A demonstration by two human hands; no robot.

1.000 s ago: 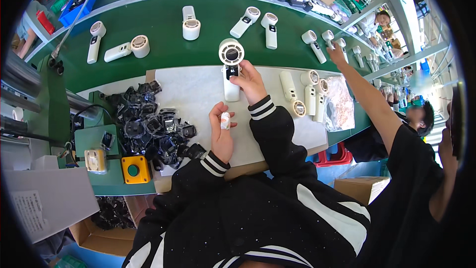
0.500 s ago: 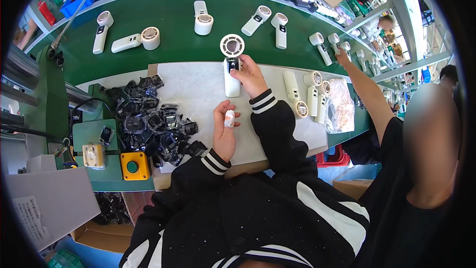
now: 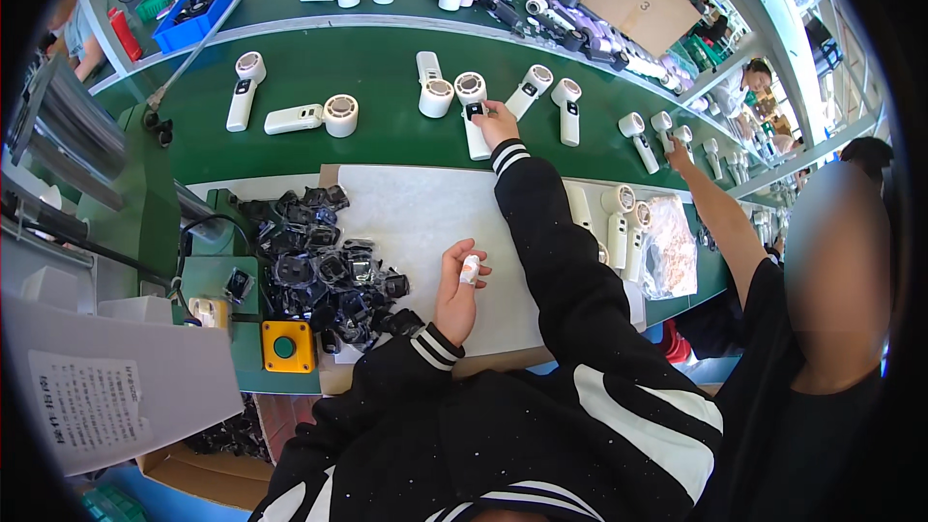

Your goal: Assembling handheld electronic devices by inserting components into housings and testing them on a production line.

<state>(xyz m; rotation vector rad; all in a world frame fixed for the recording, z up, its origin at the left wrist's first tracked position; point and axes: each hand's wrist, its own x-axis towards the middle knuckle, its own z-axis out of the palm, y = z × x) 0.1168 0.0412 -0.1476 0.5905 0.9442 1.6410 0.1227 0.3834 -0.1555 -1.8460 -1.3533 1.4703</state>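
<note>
My right hand [image 3: 495, 124] is closed round the handle of a white handheld fan [image 3: 471, 89], with its round head pointing away, over the green belt [image 3: 387, 150]. Another handheld fan [image 3: 435, 97] lies just left of it, and a third [image 3: 532, 90] just right. My left hand [image 3: 458, 296] hovers above the white work sheet [image 3: 425, 208], fingers loosely curled and apart. A white wrap with an orange mark [image 3: 470, 270] sits at one of its fingers; no other thing shows in that hand.
Several small black parts in clear bags [image 3: 329, 266] are heaped left of the sheet. A yellow box with a green button [image 3: 288, 346] stands below them. More fans [image 3: 619, 222] and a clear bag [image 3: 669, 249] lie at right. A co-worker's arm [image 3: 720, 203] reaches the belt.
My right hand has carried the fan forward from above the white sheet to the green belt. My left hand stays above the sheet. The whole view has shifted slightly.
</note>
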